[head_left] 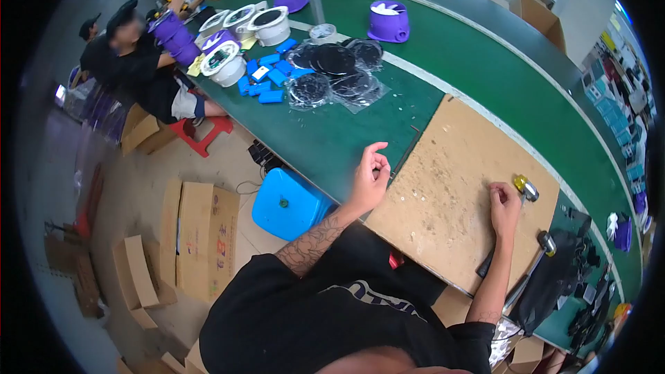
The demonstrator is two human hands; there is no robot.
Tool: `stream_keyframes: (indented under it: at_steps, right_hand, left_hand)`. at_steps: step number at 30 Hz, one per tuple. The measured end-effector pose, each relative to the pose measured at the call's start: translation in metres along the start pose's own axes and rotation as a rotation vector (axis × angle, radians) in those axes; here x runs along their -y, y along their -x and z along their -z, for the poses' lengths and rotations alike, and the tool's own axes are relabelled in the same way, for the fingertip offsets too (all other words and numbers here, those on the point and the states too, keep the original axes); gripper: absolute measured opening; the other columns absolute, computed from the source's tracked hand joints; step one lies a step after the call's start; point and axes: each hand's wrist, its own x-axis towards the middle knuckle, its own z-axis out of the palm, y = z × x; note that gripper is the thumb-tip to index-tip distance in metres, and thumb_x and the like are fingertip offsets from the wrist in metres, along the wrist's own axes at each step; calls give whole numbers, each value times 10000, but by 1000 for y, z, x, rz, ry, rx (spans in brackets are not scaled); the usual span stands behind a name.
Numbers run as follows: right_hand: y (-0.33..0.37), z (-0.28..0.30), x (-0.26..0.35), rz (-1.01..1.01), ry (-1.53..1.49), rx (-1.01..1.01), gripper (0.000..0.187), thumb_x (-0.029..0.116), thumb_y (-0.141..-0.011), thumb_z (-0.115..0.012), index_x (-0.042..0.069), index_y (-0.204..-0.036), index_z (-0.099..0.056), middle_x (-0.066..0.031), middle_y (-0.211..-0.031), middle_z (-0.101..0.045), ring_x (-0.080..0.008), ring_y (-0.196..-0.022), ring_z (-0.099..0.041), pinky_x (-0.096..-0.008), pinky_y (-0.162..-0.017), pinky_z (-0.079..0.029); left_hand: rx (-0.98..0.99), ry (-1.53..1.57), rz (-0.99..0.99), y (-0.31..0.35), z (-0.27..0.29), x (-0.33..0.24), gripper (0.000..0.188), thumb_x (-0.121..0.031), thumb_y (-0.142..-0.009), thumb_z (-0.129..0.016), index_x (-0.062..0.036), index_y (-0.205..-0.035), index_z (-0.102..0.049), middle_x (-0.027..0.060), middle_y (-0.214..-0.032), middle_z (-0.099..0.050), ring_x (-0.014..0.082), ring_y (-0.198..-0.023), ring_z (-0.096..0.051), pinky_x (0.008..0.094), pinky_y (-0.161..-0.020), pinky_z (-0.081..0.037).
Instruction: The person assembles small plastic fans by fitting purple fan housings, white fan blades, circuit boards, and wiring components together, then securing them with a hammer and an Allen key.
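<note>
Left hand loosely spread, right hand curled, contents unclear, near two yellow-tipped tools.

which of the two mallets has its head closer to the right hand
The upper mallet in the picture: its yellow-and-dark head lies right beside the right hand. The lower mallet has its head clearly farther from that hand.

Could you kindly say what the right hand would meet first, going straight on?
The right hand would likely meet the yellow-ended hammer head beside it, though depth is unclear.
</note>
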Motion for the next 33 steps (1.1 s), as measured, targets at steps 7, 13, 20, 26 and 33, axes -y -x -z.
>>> stream_keyframes:
  at_steps: [7, 13, 20, 26, 33]
  right_hand:
    - [0, -3, 4, 14, -35, -41, 144, 66, -869, -585, -27, -938, -671, -78, -748, -665, -106, -674, -584, -257, -655, -474]
    - [-1, -4, 7, 44, -63, -92, 146, 53, -856, -578, -29, -919, -680, -75, -687, -641, -101, -601, -545, -259, -581, -447]
    - [-2, -1, 12, 76, -18, -131, 150, 42, -825, -567, -20, -901, -681, -115, -632, -587, -150, -566, -544, -286, -561, -449]
    - [-4, 0, 8, 48, -35, -115, 151, 43, -821, -570, -20, -900, -682, -116, -649, -596, -157, -561, -544, -291, -555, -449]
    - [-7, -1, 8, 16, -58, -92, 134, 24, -840, -582, -26, -914, -682, -68, -663, -603, -113, -586, -527, -260, -560, -434]
  left_hand:
    - [77, 239, 118, -73, 8, -12, 409, 61, -862, -539, -16, -1260, -480, 45, -890, -572, 97, -691, -562, 236, -502, -486]
    - [-6, 657, 377, -230, 2, 17, 415, -116, -923, -525, 72, -1277, -416, 220, -1188, -536, 331, -1092, -580, 468, -937, -526]
    - [-147, 1061, 536, -344, -22, 71, 700, -233, -960, -520, 97, -1442, -134, 273, -1493, -220, 403, -1381, -308, 554, -1112, -351]
    - [-148, 1251, 546, -387, -26, 89, 753, -317, -967, -522, 102, -1440, -114, 295, -1442, -265, 402, -1362, -327, 581, -1100, -346]
    - [-218, 1258, 617, -398, -37, 81, 695, -373, -930, -596, 45, -1374, -262, 262, -1297, -364, 363, -1157, -467, 503, -999, -450]
